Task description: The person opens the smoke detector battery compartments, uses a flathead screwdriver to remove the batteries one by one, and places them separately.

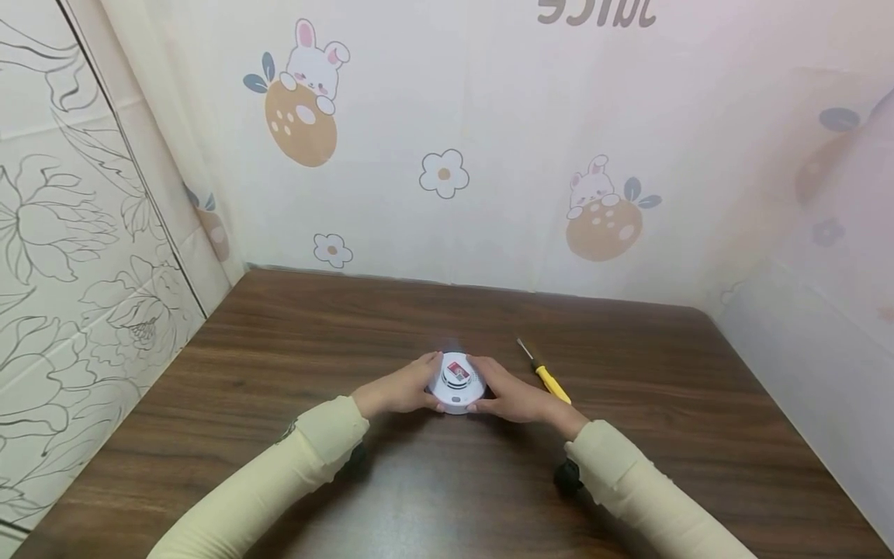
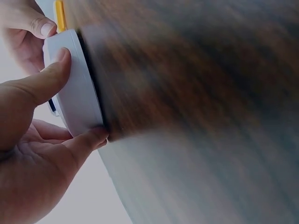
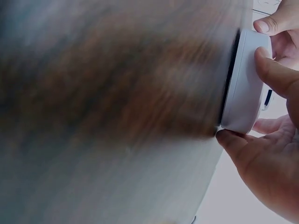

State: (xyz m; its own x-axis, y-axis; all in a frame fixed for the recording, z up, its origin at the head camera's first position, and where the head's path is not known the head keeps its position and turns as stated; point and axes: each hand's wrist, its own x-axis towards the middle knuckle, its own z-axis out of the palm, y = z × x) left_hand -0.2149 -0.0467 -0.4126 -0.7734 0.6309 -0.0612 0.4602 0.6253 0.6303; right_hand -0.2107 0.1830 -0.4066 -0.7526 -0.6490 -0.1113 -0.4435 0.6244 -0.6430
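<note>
A round white smoke detector (image 1: 455, 397) with a red and white label on its raised centre sits on the table between both hands. My left hand (image 1: 412, 383) grips its left side, thumb at the near edge and fingers around the far side. From the right, my right hand (image 1: 513, 392) holds it the same way. Both wrist views show the detector's white side wall (image 2: 78, 88) between thumb and fingers, its base at or just above the tabletop; I cannot tell if it touches. The fingertips partly cover its rim.
Just right of the right hand lies a screwdriver (image 1: 552, 383) with a yellow handle, its tip pointing away. The dark wood table (image 1: 335, 326) ends at a patterned curtain (image 1: 391, 217) behind. Another patterned panel (image 1: 77, 233) stands at the left.
</note>
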